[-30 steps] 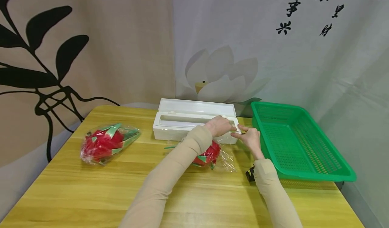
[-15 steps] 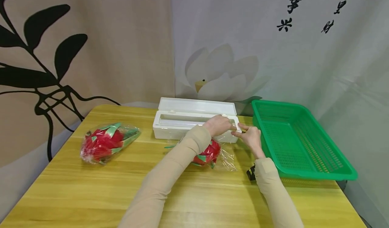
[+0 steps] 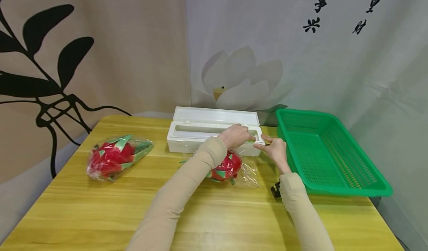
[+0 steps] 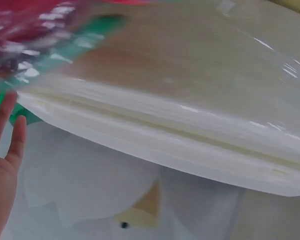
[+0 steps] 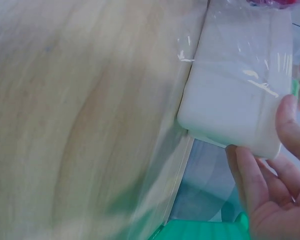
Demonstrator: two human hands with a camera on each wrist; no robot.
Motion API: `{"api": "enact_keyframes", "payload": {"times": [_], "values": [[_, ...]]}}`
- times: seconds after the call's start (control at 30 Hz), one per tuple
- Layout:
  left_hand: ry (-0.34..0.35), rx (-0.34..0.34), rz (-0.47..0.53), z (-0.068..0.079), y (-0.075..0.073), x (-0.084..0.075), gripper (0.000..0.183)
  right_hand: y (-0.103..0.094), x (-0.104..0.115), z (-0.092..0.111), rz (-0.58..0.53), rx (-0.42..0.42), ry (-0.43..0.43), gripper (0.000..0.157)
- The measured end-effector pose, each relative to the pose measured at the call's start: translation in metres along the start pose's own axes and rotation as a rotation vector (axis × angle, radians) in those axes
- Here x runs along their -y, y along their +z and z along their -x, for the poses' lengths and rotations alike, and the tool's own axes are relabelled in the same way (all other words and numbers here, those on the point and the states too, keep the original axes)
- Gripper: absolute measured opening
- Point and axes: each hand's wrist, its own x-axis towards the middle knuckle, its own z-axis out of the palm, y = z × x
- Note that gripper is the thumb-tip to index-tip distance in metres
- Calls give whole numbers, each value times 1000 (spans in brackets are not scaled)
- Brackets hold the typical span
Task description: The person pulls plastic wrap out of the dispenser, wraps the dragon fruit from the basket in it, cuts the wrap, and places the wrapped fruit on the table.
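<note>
A long white cling film dispenser (image 3: 184, 145) lies with its lid (image 3: 214, 114) raised and a roll in its trough. Cling film (image 3: 249, 174) runs from it toward me, over a red and green dragon fruit (image 3: 229, 167) partly hidden by my left sleeve. My left hand (image 3: 234, 136) reaches over the dispenser's right part, index finger stretched to a small green piece (image 3: 250, 142) on its front edge. At the right end, my right hand (image 3: 275, 150) holds the dispenser; the right wrist view shows its thumb (image 5: 287, 117) along the edge and fingers at the end face.
A wrapped dragon fruit (image 3: 117, 156) lies on the wooden table (image 3: 100, 214) at left. A green plastic basket (image 3: 334, 191) stands at right. Beside my right sleeve is a small black object (image 3: 275, 190). A printed curtain (image 3: 143, 50) hangs behind the table.
My left hand has shifted a little left along the dispenser's front edge, bringing the small green piece into sight. The right hand keeps its hold on the end.
</note>
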Motion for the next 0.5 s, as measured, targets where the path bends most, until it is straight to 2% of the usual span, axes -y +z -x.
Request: {"api": "enact_keyframes", "payload": {"times": [0.13,0.33,0.43,0.5], "values": [[4,-39,44,8,7,9,38,-2,-1,-2,14,-2,1,56],[58,-177,186,18,22,16,30,-1,-2,-2,14,3,10,57],[63,-217,188,22,28,18,29,2,-2,-2,11,4,12,58],[56,-221,171,24,31,19,30,3,-2,-2,8,3,13,59]]}}
